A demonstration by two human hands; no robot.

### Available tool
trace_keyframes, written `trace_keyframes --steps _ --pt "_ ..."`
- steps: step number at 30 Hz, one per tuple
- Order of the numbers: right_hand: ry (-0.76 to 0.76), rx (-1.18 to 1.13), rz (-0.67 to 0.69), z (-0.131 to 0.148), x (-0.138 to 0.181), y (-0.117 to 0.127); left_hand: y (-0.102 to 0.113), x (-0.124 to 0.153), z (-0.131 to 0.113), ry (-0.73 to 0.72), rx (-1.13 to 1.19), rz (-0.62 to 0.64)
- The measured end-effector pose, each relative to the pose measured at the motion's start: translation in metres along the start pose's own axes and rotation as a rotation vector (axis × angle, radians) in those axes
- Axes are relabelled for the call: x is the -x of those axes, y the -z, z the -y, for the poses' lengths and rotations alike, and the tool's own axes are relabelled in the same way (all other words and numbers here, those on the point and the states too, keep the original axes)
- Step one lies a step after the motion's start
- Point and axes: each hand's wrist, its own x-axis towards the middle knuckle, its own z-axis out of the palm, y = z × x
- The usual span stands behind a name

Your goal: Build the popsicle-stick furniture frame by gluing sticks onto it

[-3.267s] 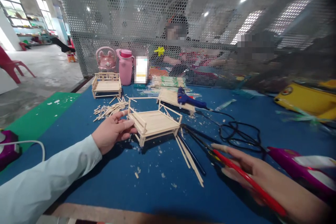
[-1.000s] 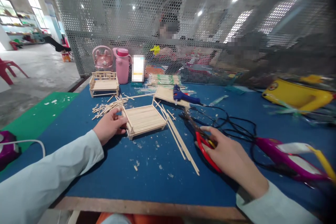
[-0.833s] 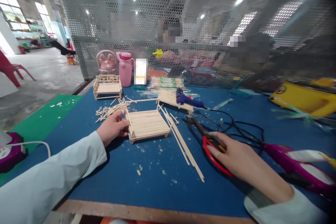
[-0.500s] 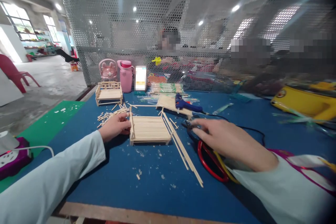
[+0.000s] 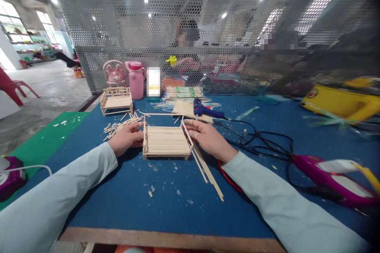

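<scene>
A small bed-like frame of wooden sticks [image 5: 166,141] stands on the blue tabletop between my hands. My left hand [image 5: 126,138] grips its left side near the back post, fingers partly behind it. On the other side, my right hand [image 5: 209,138] has its fingers at the right back post, thumb along the side rail. Long loose sticks [image 5: 208,170] lie below my right hand. Under my right forearm shows the red handle [image 5: 233,180] of a tool, mostly covered. A blue glue gun [image 5: 208,110] rests on a flat stick panel [image 5: 182,108] behind the frame.
A similar finished-looking stick bed [image 5: 117,101] stands at the back left, beside short cut sticks [image 5: 118,126]. Behind are a pink bottle [image 5: 136,81], a phone [image 5: 153,82] and bundled sticks [image 5: 184,92]. Black cables and a purple power strip [image 5: 329,178] lie right. A perforated screen [image 5: 118,39] closes the back.
My right hand has left the red-and-yellow-handled tool and moved left to the frame's right side. My left hand stays on the frame. The view has shifted slightly.
</scene>
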Motion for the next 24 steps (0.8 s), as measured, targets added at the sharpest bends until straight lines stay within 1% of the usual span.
trace_keyframes --steps 1,3,5,6,7,10,12,13,16,19,22,24 --pt "0.004 -0.018 0.007 0.0 0.0 -0.001 -0.001 0.003 0.001 0.003 0.013 -0.013" --pt "-0.011 -0.023 -0.022 -0.002 0.002 -0.002 -0.004 0.008 0.0 0.03 0.05 -0.042" --pt "-0.058 -0.006 -0.056 -0.003 0.005 0.001 -0.007 0.012 -0.002 0.065 0.102 -0.087" --pt "-0.086 -0.005 -0.048 -0.003 0.006 0.003 -0.008 0.014 -0.004 0.077 0.13 -0.113" --pt "-0.108 -0.015 -0.014 -0.004 0.008 0.006 -0.009 0.016 -0.005 0.082 0.153 -0.138" --pt "-0.117 -0.098 0.171 -0.003 0.012 0.012 -0.011 0.02 -0.011 0.056 0.183 -0.176" --pt "-0.083 -0.157 0.229 -0.002 0.013 0.013 -0.01 0.021 -0.014 0.017 0.161 -0.179" --pt "-0.065 -0.184 0.217 -0.002 0.013 0.013 -0.01 0.022 -0.015 -0.002 0.136 -0.179" --pt "-0.022 -0.247 0.121 -0.002 0.011 0.012 -0.007 0.025 -0.018 -0.073 0.009 -0.17" --pt "0.006 -0.264 0.092 -0.004 0.007 0.011 -0.006 0.029 -0.018 -0.217 -0.087 -0.184" --pt "-0.017 -0.287 0.089 -0.007 0.004 0.01 -0.011 0.032 -0.014 -0.343 -0.085 -0.162" --pt "-0.047 -0.317 0.085 -0.008 0.003 0.009 -0.015 0.033 -0.012 -0.367 -0.055 -0.113"
